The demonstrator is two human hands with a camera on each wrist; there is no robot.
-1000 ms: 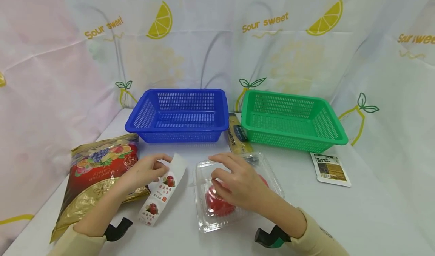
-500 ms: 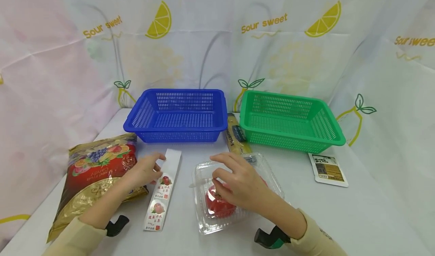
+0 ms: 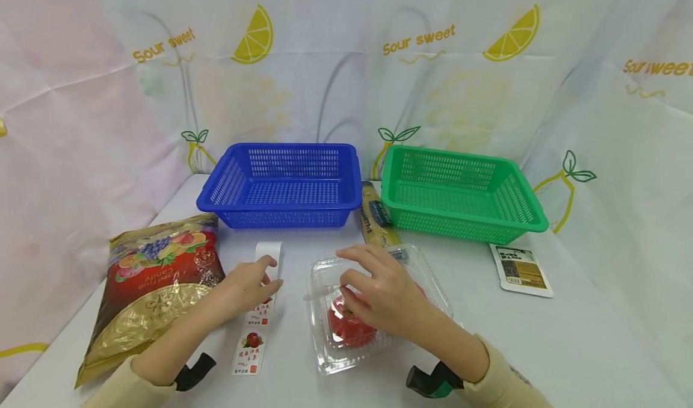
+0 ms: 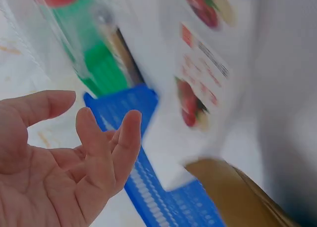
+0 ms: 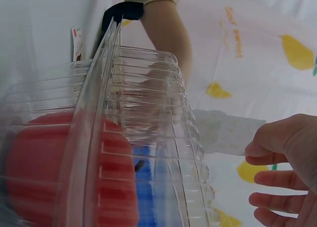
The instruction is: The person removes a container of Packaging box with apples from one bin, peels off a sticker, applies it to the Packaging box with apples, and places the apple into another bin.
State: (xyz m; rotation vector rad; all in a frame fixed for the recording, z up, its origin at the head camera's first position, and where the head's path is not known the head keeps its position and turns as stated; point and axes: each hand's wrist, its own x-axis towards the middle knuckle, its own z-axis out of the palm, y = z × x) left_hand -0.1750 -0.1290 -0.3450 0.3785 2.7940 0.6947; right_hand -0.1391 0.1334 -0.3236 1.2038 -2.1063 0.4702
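Note:
My right hand (image 3: 381, 290), above the clear plastic clamshell box (image 3: 335, 360), pinches a translucent sticker (image 5: 225, 133) between thumb and index finger. The sticker's far end reaches toward the lid; I cannot tell whether it touches. Inside the closed box sit red round fruits (image 3: 349, 330), one with a dark stem. Over the strip of apple stickers (image 3: 250, 351) on the table is my left hand (image 3: 243, 287). Its fingers are loosely bent and hold nothing in the left wrist view, with the strip apart from them. The left hand covers the strip's middle in the head view.
A bag of mixed fruit candy (image 3: 157, 293) lies at the left. Behind stand a blue basket (image 3: 281, 218) and a green basket (image 3: 460, 224), with a spaghetti packet (image 3: 373, 215) between them. A small flat pouch (image 3: 522, 269) lies at the right.
The sticker strip, raised and curled at its far end earlier, now lies flat on the table. My left hand has come off it and shifted right. The right hand stays almost still.

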